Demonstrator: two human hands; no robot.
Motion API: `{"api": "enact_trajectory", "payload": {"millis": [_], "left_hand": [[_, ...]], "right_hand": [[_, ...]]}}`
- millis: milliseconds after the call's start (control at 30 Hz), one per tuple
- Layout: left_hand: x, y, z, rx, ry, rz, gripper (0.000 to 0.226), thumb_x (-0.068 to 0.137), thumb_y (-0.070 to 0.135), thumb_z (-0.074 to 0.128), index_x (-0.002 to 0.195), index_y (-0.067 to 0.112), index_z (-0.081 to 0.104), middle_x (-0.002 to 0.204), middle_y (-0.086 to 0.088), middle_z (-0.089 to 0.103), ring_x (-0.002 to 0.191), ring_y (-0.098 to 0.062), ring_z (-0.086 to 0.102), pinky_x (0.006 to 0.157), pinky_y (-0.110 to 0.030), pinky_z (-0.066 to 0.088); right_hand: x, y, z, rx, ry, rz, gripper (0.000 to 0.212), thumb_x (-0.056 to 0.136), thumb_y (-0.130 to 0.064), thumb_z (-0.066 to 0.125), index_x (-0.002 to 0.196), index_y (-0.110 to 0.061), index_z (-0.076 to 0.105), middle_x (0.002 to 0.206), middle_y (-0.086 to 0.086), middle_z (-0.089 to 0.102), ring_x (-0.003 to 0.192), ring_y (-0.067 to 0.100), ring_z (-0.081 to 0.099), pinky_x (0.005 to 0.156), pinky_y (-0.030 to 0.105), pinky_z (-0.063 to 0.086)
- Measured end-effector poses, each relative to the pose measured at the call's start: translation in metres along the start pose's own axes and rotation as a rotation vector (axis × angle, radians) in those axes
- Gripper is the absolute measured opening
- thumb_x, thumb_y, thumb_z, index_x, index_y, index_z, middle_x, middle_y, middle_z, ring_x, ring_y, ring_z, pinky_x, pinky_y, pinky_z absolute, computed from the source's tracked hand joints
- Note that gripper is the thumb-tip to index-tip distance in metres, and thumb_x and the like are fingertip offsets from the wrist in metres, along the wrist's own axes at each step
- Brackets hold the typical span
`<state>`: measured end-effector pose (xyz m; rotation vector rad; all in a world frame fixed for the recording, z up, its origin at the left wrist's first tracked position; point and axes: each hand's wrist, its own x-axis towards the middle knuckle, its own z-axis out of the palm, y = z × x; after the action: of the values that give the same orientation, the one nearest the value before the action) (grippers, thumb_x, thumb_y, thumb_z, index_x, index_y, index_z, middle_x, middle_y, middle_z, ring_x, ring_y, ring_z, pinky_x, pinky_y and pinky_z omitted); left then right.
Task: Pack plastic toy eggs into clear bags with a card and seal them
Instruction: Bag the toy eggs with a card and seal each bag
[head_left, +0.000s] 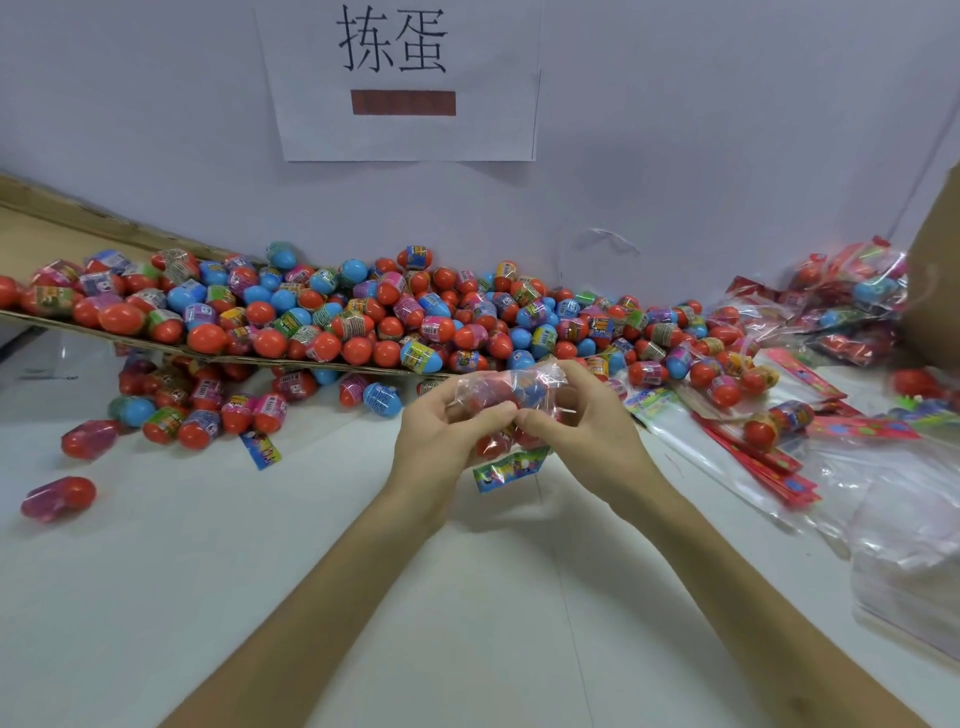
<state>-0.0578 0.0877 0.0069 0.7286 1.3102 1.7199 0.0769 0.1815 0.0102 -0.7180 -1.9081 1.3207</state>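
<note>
A clear bag (511, 389) with red and blue toy eggs inside sits between both hands above the white table. My left hand (441, 447) grips its left side and my right hand (582, 426) grips its right side, thumbs meeting at the front. A colourful card (511, 467) sticks out below the bag. A big heap of loose red and blue eggs (363, 312) lies behind the hands.
A cardboard sheet (156, 348) carries part of the egg heap at the left. Empty clear bags with red strips (769, 457) lie at the right, filled bags (852, 301) beyond them. A paper sign (405, 78) hangs on the wall. Stray eggs (60, 496) lie at the left.
</note>
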Motion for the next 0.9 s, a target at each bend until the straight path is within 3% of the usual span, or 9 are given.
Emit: {"api": "enact_trajectory", "payload": {"millis": [133,367,467,600,733,833,900], "left_hand": [[0.002,-0.001,-0.001,-0.023,-0.025,-0.061,0.031,0.088,0.002,0.074,0.119,0.006,0.071,0.106,-0.013,0.079,0.096,-0.028,0.077,0.072,-0.029,0.061],[0.007,0.0,-0.005,-0.068,-0.069,-0.117,0.032,0.088,0.003,0.072,0.12,0.005,0.071,0.109,-0.015,0.078,0.094,-0.027,0.076,0.077,-0.033,0.064],[0.009,0.0,-0.007,-0.108,-0.087,-0.137,0.034,0.091,0.003,0.068,0.125,0.002,0.068,0.116,-0.019,0.075,0.099,-0.03,0.074,0.091,-0.041,0.061],[0.011,0.002,-0.01,-0.249,-0.112,-0.143,0.037,0.088,0.007,0.066,0.124,0.0,0.067,0.119,-0.019,0.074,0.099,-0.026,0.073,0.09,-0.034,0.06],[0.011,0.002,-0.009,-0.324,-0.148,-0.134,0.039,0.088,0.014,0.064,0.125,0.002,0.067,0.118,-0.016,0.075,0.098,-0.022,0.075,0.083,-0.03,0.062],[0.01,0.002,-0.008,-0.315,-0.161,-0.122,0.03,0.098,0.011,0.057,0.126,0.003,0.067,0.116,-0.012,0.075,0.098,-0.02,0.075,0.079,-0.028,0.061],[0.009,0.003,-0.008,-0.288,-0.164,-0.122,0.034,0.098,0.01,0.056,0.13,0.002,0.065,0.121,-0.013,0.074,0.103,-0.022,0.073,0.085,-0.029,0.062]], "right_hand": [[0.003,0.002,-0.003,0.043,-0.025,0.066,0.029,0.089,-0.005,0.07,0.106,-0.028,0.067,0.096,-0.009,0.076,0.09,0.011,0.074,0.067,0.024,0.059],[0.008,0.001,-0.015,0.183,-0.149,0.176,0.025,0.091,-0.001,0.064,0.111,-0.016,0.069,0.102,0.008,0.077,0.094,0.028,0.076,0.078,0.043,0.064],[0.009,0.002,-0.02,0.316,-0.222,0.225,0.027,0.086,-0.007,0.065,0.111,-0.016,0.073,0.108,0.009,0.076,0.099,0.031,0.075,0.079,0.041,0.063],[0.009,0.002,-0.027,0.484,-0.289,0.259,0.032,0.089,-0.016,0.075,0.12,-0.011,0.07,0.114,0.012,0.074,0.102,0.032,0.074,0.081,0.037,0.062],[0.01,0.002,-0.03,0.609,-0.294,0.305,0.036,0.091,-0.016,0.068,0.126,-0.009,0.066,0.118,0.014,0.072,0.095,0.028,0.075,0.077,0.033,0.061],[0.012,0.003,-0.034,0.567,-0.278,0.311,0.025,0.099,-0.01,0.058,0.12,-0.013,0.072,0.117,0.013,0.073,0.093,0.03,0.075,0.076,0.036,0.062],[0.014,0.004,-0.037,0.398,-0.232,0.303,0.021,0.1,-0.012,0.058,0.109,-0.018,0.076,0.108,0.009,0.074,0.093,0.028,0.074,0.076,0.037,0.061]]}}
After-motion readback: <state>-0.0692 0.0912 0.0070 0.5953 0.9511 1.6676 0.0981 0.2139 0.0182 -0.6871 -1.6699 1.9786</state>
